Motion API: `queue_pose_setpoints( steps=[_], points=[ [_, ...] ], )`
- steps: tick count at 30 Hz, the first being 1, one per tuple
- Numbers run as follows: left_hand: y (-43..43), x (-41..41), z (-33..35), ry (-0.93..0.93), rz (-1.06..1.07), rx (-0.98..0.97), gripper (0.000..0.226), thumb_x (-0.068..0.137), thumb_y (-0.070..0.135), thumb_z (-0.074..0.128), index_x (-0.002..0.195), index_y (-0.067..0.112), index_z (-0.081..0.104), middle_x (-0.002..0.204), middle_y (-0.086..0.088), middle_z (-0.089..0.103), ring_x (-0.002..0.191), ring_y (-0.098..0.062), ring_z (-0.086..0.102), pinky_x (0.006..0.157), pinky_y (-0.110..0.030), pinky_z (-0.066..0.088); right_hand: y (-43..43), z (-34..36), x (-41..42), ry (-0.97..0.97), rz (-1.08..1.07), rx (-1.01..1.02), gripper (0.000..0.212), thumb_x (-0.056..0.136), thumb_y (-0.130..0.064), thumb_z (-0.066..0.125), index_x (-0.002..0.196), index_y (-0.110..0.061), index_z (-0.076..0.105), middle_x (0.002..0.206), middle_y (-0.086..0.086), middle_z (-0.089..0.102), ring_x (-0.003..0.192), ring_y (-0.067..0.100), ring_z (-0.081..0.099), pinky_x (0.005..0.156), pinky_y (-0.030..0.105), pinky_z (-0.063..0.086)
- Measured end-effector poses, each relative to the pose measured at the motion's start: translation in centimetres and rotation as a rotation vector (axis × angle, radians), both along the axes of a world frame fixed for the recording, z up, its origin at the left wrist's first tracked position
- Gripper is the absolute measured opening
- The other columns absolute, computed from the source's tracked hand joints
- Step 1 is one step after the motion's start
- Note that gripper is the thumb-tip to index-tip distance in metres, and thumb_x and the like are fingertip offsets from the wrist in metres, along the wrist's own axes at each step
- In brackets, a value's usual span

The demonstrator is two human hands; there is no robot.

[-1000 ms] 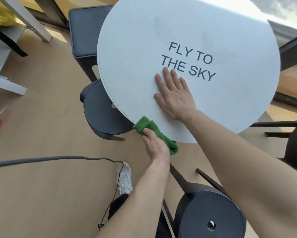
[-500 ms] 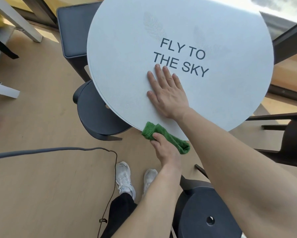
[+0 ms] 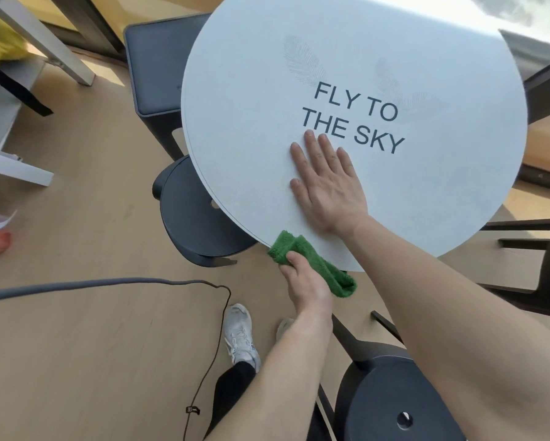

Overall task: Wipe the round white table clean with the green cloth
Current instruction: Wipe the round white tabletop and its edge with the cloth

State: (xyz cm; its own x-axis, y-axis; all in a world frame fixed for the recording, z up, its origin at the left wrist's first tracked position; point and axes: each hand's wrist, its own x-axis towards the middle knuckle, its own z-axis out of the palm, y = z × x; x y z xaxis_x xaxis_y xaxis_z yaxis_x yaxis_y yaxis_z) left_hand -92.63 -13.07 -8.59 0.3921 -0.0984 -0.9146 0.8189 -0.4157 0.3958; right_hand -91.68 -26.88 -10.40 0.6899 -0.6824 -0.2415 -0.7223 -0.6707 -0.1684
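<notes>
The round white table (image 3: 251,106) carries the dark print "FLY TO THE SKY" and faint feather drawings. My right hand (image 3: 329,186) lies flat on its near part, fingers spread, just below the lettering. My left hand (image 3: 305,281) grips the folded green cloth (image 3: 315,264) against the table's near rim; the cloth wraps over the edge and its lower end hangs past the rim.
A round black stool (image 3: 197,214) stands under the table's left edge, a square black stool (image 3: 154,65) behind it, another round black stool (image 3: 404,396) at the lower right. A grey cable (image 3: 108,283) crosses the wooden floor. My white shoes (image 3: 240,337) stand below the table.
My left hand has slid the green cloth a little to the right along the table's near rim. My right hand has stayed flat on the top. The view has shifted slightly.
</notes>
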Motion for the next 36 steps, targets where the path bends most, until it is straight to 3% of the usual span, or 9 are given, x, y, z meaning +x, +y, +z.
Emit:
queue_pose_setpoints(
  steps=[2, 5, 8, 11, 14, 17, 21, 29, 36],
  points=[
    [-0.2, 1.8, -0.2, -0.099, -0.035, 0.056, 0.056, 0.104, 0.048, 0.026, 0.15, 0.016, 0.028, 0.152, -0.007, 0.039, 0.132, -0.028, 0.043, 0.112, -0.037, 0.029, 0.1, -0.1, 0.1, 0.005, -0.002, -0.006, 0.062, 0.101, -0.051, 0.011, 0.158, -0.028, -0.002, 0.165, -0.001, -0.012, 0.15, 0.017, -0.015, 0.122, 0.041, -0.005],
    [-1.3, 7.4, 0.0, -0.301, -0.005, 0.107, 0.045, 0.104, 0.043, 0.026, 0.13, 0.012, 0.045, 0.125, -0.006, 0.055, 0.102, -0.025, 0.05, 0.09, -0.029, 0.035, 0.2, 0.0, 0.3, 0.014, -0.011, -0.013, 0.062, 0.101, -0.051, 0.012, 0.158, -0.029, -0.002, 0.165, -0.002, -0.013, 0.15, 0.016, -0.015, 0.122, 0.041, -0.004],
    [-3.0, 14.0, -0.6, -0.434, -0.09, 0.126, 0.044, 0.103, 0.045, 0.024, 0.125, 0.014, 0.046, 0.111, -0.007, 0.06, 0.096, -0.029, 0.055, 0.085, -0.035, 0.041, 0.1, 0.0, 0.4, 0.025, -0.027, -0.019, 0.063, 0.1, -0.05, 0.016, 0.158, -0.029, 0.001, 0.165, -0.003, -0.011, 0.15, 0.016, -0.014, 0.121, 0.04, -0.005],
    [-5.0, 19.0, -0.5, -0.523, -0.236, 0.13, 0.044, 0.104, 0.044, 0.021, 0.127, 0.015, 0.045, 0.102, -0.005, 0.057, 0.089, -0.026, 0.055, 0.078, -0.035, 0.04, 0.0, 0.2, 1.2, 0.004, -0.094, -0.009, 0.062, 0.094, -0.044, 0.026, 0.153, -0.028, 0.018, 0.165, -0.001, 0.005, 0.151, 0.019, -0.002, 0.121, 0.041, 0.0],
    [-5.7, 20.8, -0.7, -0.585, -0.318, 0.093, 0.045, 0.104, 0.045, 0.022, 0.132, 0.02, 0.045, 0.104, -0.002, 0.058, 0.092, -0.026, 0.056, 0.077, -0.033, 0.038, 0.3, 0.4, 3.7, -0.075, -0.24, 0.0, 0.057, 0.091, -0.043, 0.029, 0.145, -0.025, 0.029, 0.157, 0.002, 0.023, 0.146, 0.025, 0.01, 0.118, 0.046, 0.008],
    [-3.9, 18.7, -0.9, -0.549, -0.321, 0.051, 0.046, 0.103, 0.049, 0.023, 0.134, 0.023, 0.045, 0.104, -0.001, 0.06, 0.093, -0.026, 0.057, 0.079, -0.032, 0.037, 1.3, -0.1, 6.1, -0.066, -0.395, 0.02, 0.058, 0.099, -0.047, 0.025, 0.153, -0.027, 0.018, 0.158, 0.005, 0.015, 0.147, 0.026, 0.003, 0.119, 0.052, -0.001],
    [-0.5, 14.4, 0.1, -0.501, -0.466, 0.097, 0.041, 0.104, 0.045, 0.026, 0.121, 0.013, 0.045, 0.099, -0.005, 0.061, 0.093, -0.03, 0.056, 0.075, -0.032, 0.034, 1.9, -0.4, 6.8, 0.015, -0.406, -0.04, 0.059, 0.098, -0.05, 0.023, 0.153, -0.029, 0.014, 0.158, 0.008, 0.012, 0.147, 0.029, 0.0, 0.118, 0.056, -0.001],
    [-8.9, 26.4, -0.6, -0.709, -0.621, 0.158, 0.044, 0.106, 0.037, 0.025, 0.143, 0.019, 0.038, 0.131, -0.011, 0.058, 0.118, -0.034, 0.053, 0.087, -0.033, 0.035, 2.2, -0.6, 6.8, 0.011, -0.419, -0.075, 0.059, 0.097, -0.048, 0.027, 0.152, -0.027, 0.018, 0.157, 0.01, 0.017, 0.147, 0.032, 0.005, 0.118, 0.056, 0.003],
    [-8.4, 26.8, -0.6, -0.734, -0.629, 0.088, 0.043, 0.105, 0.04, 0.027, 0.141, 0.023, 0.044, 0.124, -0.007, 0.061, 0.113, -0.029, 0.054, 0.079, -0.027, 0.028, 2.2, -0.6, 6.9, 0.007, -0.427, -0.073, 0.06, 0.096, -0.047, 0.032, 0.152, -0.027, 0.021, 0.156, 0.011, 0.019, 0.147, 0.032, 0.007, 0.118, 0.056, 0.003]
  ],
)
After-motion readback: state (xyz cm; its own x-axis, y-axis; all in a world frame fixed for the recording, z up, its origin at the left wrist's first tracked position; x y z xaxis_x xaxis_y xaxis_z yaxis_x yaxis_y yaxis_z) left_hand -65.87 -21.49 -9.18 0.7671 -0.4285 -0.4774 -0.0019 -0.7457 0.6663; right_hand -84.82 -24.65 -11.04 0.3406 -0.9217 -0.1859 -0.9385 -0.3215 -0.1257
